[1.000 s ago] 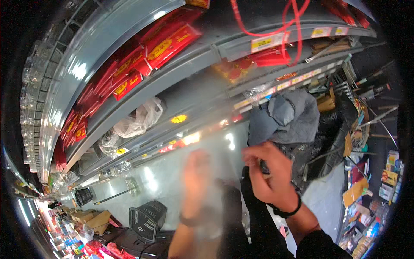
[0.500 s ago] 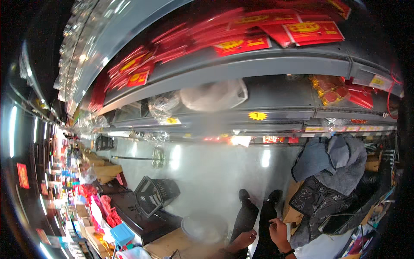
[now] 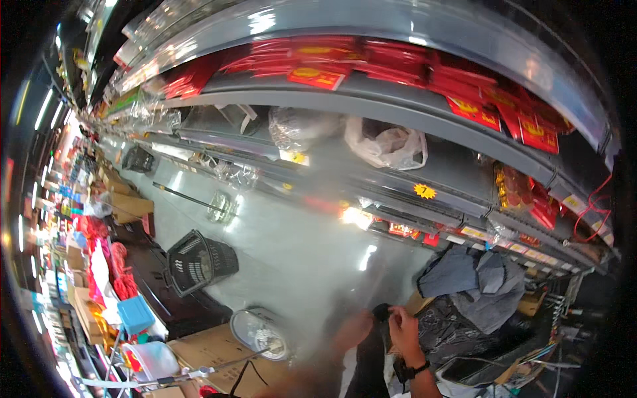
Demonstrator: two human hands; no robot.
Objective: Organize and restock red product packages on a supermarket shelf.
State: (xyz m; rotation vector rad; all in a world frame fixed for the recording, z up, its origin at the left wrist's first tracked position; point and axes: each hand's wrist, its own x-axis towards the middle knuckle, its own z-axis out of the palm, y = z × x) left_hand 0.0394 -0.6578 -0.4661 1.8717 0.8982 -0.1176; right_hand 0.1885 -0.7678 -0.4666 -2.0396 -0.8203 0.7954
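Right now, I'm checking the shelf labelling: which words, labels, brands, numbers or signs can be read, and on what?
I describe print without copying it.
Yellow starburst tag on the grey shelving: one large, legible numeral.
Red packets with yellow ovals: print too blurred to read.
Pale tags along a lower shelf edge: too small to read.
Red packs lower down: markings too blurred.

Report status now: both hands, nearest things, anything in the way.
Left hand: blurred, grip unclear. Right hand: nothing clearly held. Grey cloth heaped right of both hands. Black basket off left, apart from them.
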